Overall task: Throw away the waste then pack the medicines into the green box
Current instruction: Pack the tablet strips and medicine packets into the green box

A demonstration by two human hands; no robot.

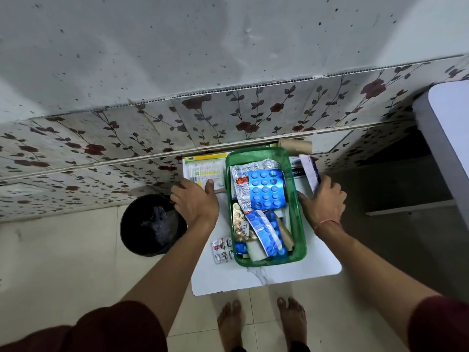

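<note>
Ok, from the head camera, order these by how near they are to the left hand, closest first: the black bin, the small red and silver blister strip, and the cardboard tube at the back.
1. Black bin: just left of and beneath the left hand.
2. Red and silver blister strip: front of table, beside the green box.
3. Cardboard tube: far back, by the wall.

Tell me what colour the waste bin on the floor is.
Black; the bin shows clearly in the head view.

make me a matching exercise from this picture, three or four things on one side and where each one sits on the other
Things:
1. round black waste bin
2. blue foil blister sheet
3. small red and white tablet strip
4. brown cardboard tube

Places:
A. on the white table, left of the green plastic box
B. on the floor
C. behind the box
D. inside the box

Pairs: 1-B, 2-D, 3-A, 4-C
</note>
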